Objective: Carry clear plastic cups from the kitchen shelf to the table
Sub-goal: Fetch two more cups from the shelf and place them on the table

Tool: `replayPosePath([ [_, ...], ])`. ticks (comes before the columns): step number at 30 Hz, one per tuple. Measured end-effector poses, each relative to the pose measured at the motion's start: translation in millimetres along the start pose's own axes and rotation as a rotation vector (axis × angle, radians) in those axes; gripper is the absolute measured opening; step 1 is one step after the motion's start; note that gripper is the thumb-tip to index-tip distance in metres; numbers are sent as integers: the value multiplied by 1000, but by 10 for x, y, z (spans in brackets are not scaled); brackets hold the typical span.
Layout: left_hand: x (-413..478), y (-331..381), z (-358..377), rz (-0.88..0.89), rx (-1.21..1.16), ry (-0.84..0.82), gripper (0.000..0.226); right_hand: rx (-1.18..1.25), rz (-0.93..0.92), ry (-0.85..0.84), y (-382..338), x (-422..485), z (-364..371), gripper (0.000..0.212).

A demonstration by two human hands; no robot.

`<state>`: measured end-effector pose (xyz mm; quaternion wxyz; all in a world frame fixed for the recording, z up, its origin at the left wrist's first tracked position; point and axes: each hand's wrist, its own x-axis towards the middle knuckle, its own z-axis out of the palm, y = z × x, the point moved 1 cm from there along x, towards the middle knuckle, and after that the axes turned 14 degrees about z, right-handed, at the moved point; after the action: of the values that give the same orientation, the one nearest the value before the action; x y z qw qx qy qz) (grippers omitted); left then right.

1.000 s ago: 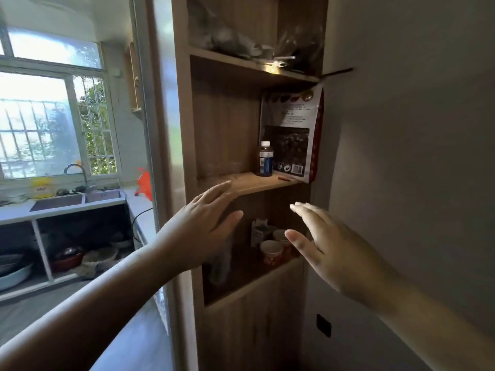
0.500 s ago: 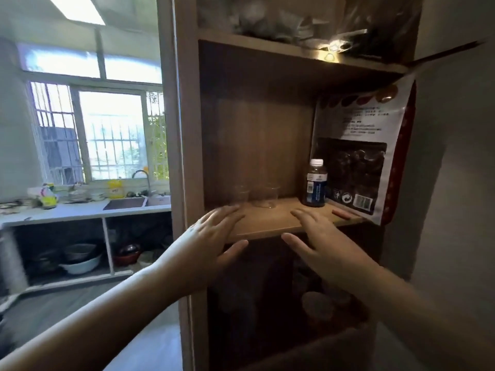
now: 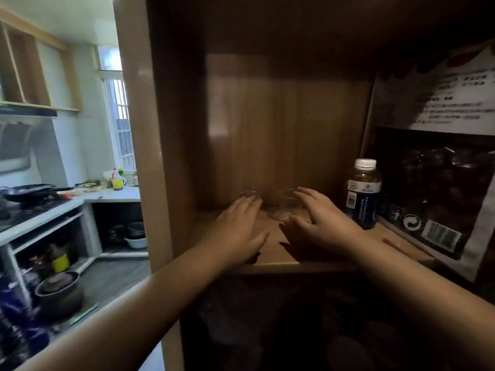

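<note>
In the middle of the frame, two clear plastic cups stand at the back of the wooden shelf (image 3: pixel 278 259): the left cup (image 3: pixel 250 195) is just past the left hand (image 3: pixel 237 231), and the right cup (image 3: pixel 285 206) is partly behind the right hand (image 3: pixel 321 223). The fingers of both hands are spread wide and hold nothing, the right ones close around its cup, though I cannot tell if they touch it. At the right stand a dark bottle (image 3: pixel 363 195) with a white cap and a big bag (image 3: pixel 439 162) with a barcode; the writing on both labels is too blurred to read.
</note>
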<state>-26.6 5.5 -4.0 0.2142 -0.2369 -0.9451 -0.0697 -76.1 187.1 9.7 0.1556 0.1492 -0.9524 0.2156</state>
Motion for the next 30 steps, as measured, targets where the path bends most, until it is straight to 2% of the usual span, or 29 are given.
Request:
replayPosePath([
  [9, 217, -162, 141, -47, 75, 53, 65, -87, -60, -12, 199, 315, 131, 60],
  [19, 303, -183, 80, -41, 66, 138, 33, -227, -232, 99, 200, 455, 84, 23],
  [24, 332, -196, 70, -10, 81, 140, 11, -201, -278, 144, 207, 481, 114, 18],
  [30, 287, -200, 18, 24, 64, 144, 11, -144, -279, 178, 239, 383, 89, 15],
])
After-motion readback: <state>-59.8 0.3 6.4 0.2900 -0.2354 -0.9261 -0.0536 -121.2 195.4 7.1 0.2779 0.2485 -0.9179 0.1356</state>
